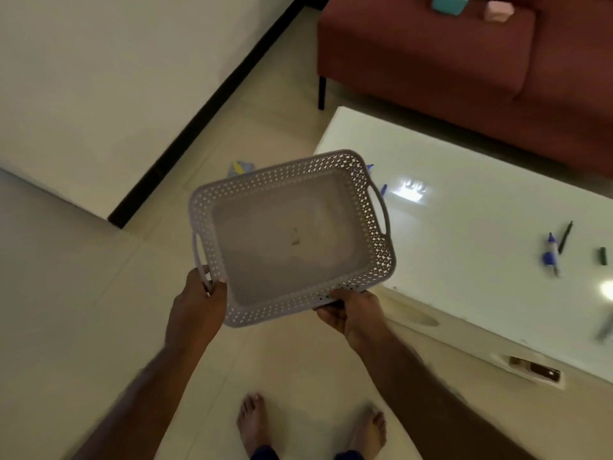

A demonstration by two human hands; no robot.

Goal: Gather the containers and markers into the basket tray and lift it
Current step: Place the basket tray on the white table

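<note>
I hold a grey perforated basket tray (pixel 378 257) in the air above the floor, beside the white table's left end. My left hand (pixel 199 300) grips its near-left corner by the handle. My right hand (pixel 351 310) grips the near rim. Nothing but a small scrap lies inside the tray. On the white table (pixel 464 207) lie a blue-capped marker (pixel 550 252), a thin black pen (pixel 565 237) and a dark green marker (pixel 602 256). A teal container (pixel 449 3) and a pink container (pixel 497 9) sit on the red sofa.
The red sofa (pixel 431 61) stands behind the table. A blue and yellow object (pixel 240 168) lies on the floor just past the tray. More blurred markers (pixel 605 327) lie at the table's right edge. My bare feet stand on the tiled floor below.
</note>
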